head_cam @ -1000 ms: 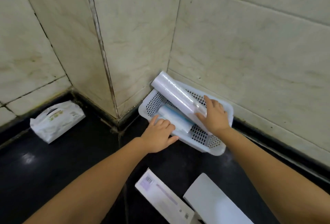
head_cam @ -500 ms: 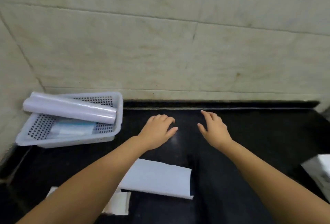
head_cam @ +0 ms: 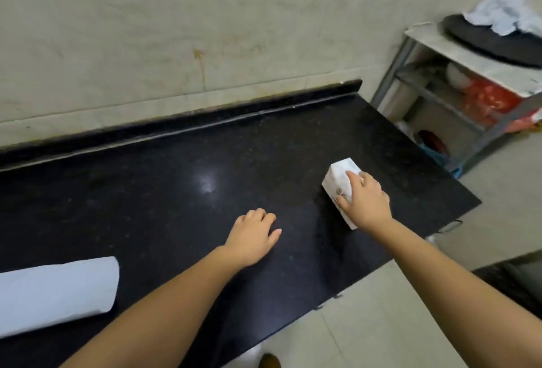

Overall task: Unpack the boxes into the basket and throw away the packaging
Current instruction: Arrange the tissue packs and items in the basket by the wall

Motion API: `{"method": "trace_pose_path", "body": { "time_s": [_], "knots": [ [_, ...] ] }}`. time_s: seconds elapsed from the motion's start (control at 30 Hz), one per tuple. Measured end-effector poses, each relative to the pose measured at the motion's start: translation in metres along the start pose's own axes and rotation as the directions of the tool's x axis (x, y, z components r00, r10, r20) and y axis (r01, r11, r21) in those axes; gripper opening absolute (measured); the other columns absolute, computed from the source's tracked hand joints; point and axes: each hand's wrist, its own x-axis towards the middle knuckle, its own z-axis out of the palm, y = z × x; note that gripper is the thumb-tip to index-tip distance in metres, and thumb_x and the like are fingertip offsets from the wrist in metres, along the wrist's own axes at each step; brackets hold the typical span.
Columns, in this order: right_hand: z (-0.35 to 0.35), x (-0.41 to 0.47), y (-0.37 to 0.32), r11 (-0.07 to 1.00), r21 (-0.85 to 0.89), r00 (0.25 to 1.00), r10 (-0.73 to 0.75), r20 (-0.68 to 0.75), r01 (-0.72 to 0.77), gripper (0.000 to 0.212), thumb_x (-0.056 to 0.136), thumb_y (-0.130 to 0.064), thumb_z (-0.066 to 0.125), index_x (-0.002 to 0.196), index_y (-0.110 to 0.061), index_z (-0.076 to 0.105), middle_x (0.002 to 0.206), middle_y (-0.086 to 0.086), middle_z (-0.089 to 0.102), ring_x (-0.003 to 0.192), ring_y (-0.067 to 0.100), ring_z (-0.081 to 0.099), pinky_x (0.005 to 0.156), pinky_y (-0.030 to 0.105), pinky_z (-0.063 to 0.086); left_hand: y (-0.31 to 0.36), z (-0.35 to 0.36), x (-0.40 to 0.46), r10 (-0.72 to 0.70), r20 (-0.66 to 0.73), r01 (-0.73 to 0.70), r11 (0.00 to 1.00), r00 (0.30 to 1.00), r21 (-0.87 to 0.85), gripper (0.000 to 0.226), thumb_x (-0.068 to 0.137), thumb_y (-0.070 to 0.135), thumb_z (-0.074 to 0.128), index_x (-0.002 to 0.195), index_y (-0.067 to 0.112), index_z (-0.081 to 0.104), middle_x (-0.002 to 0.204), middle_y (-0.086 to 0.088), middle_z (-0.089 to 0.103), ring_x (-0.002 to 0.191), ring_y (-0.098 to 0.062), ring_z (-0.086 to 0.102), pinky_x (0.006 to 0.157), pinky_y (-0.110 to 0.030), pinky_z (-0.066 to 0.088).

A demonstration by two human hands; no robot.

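On the black countertop (head_cam: pixel 176 191), near its right-hand end, we lay our right hand (head_cam: pixel 365 203) over a small white box (head_cam: pixel 340 180), fingers (head_cam: pixel 352 175) spread across its top and thumb low on the near side; whether the grip has closed or only rests there, we cannot tell. Our left hand (head_cam: pixel 253 235) hovers or rests, loosely curled, over bare stone near the middle, holding nothing. The basket we are meant to fill is out of view, so we cannot say how far the box has to travel.

We judge the risks as these. The box sits not far from the counter's right edge, with tiled floor (head_cam: pixel 381 323) below, so a glancing grab could nudge it off. The polished stone looks slick, and a one-handed lift by the top could let the box slide or tip. A white flattened package (head_cam: pixel 55 294) lies at the near left, close to the front edge, where our left forearm could sweep it down.

Light glares off the dark speckled counter, which meets a pale marble-tiled wall (head_cam: pixel 205 30) along a raised black lip. Beyond the right end stands a metal shelf rack (head_cam: pixel 440 98), its top holding a dark round pan (head_cam: pixel 498 42) with crumpled cloth (head_cam: pixel 504 12) on it.
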Motion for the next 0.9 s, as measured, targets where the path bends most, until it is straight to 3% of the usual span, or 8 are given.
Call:
{"method": "trace_pose_path", "body": {
  "time_s": [0.1,0.2,0.37,0.5,0.57,0.73,0.9],
  "knots": [
    [0.012,0.011,0.016,1.0,-0.023,1.0,0.015,0.018,-0.014,0.065,0.084,-0.045,0.056,0.139,-0.024,0.03,0.146,0.01,0.027,0.126,0.036,0.036,0.096,0.05,0.037,0.014,0.03,-0.002,-0.074,-0.077,0.078,0.996,0.994,0.047,0.04,0.091,0.038,0.049,0.123,0.015,0.054,0.129,-0.008,0.052,0.12,-0.028,0.048,0.103,-0.042,0.035],
    [0.023,0.021,0.02,0.998,-0.055,1.0,0.023,-0.011,-0.023,0.07,0.083,-0.046,0.056,0.142,-0.025,0.024,0.14,0.014,0.034,0.116,0.038,0.043,0.092,0.048,0.039,0.014,0.05,-0.009,-0.047,-0.224,0.08,0.986,0.974,0.144,0.037,0.078,0.029,0.07,0.109,0.01,0.065,0.114,-0.014,0.065,0.106,-0.032,0.062,0.097,-0.047,0.046],
    [0.024,0.031,0.023,0.998,-0.062,1.0,0.006,0.0,-0.006,0.074,0.083,-0.046,0.056,0.144,-0.026,0.019,0.132,0.017,0.038,0.115,0.037,0.043,0.092,0.048,0.039,0.008,0.063,-0.011,-0.038,-0.274,0.083,0.984,0.961,0.155,0.036,0.083,0.027,0.064,0.115,0.011,0.061,0.12,-0.013,0.062,0.113,-0.03,0.059,0.103,-0.049,0.04],
    [0.007,0.038,0.006,0.991,0.127,0.998,-0.036,0.049,0.03,0.072,0.084,-0.044,0.055,0.144,-0.028,0.019,0.134,0.017,0.037,0.119,0.038,0.041,0.097,0.05,0.037,0.01,0.056,-0.012,-0.053,-0.205,0.076,0.991,0.977,0.107,0.039,0.089,0.028,0.054,0.124,0.012,0.055,0.133,-0.012,0.054,0.126,-0.028,0.049,0.112,-0.046,0.029],
    [-0.005,0.038,-0.019,0.968,0.243,0.996,-0.079,0.048,0.065,0.071,0.084,-0.045,0.055,0.144,-0.029,0.019,0.136,0.017,0.037,0.121,0.037,0.041,0.099,0.051,0.037,0.009,0.048,-0.014,-0.053,-0.152,0.061,0.997,0.987,0.046,0.042,0.093,0.032,0.045,0.131,0.014,0.048,0.142,-0.009,0.044,0.133,-0.024,0.038,0.116,-0.042,0.023],
    [-0.025,0.019,-0.116,0.892,0.381,0.958,-0.283,0.053,0.243,0.073,0.085,-0.043,0.056,0.145,-0.029,0.017,0.138,0.017,0.035,0.123,0.037,0.042,0.101,0.05,0.039,-0.023,0.002,-0.054,-0.166,-0.202,0.134,0.978,0.965,-0.163,0.04,0.095,0.031,0.042,0.131,0.016,0.045,0.135,-0.003,0.046,0.124,-0.02,0.041,0.102,-0.033,0.036],
    [-0.023,-0.04,-0.24,0.797,0.402,0.851,-0.52,0.078,0.45,0.074,0.084,-0.042,0.056,0.145,-0.029,0.017,0.137,0.018,0.036,0.123,0.037,0.042,0.102,0.049,0.039,-0.098,-0.046,-0.169,-0.426,-0.381,0.337,0.899,0.821,-0.28,0.036,0.095,0.031,0.044,0.128,0.018,0.048,0.129,-0.001,0.051,0.12,-0.018,0.045,0.099,-0.031,0.039]
  ]
}}
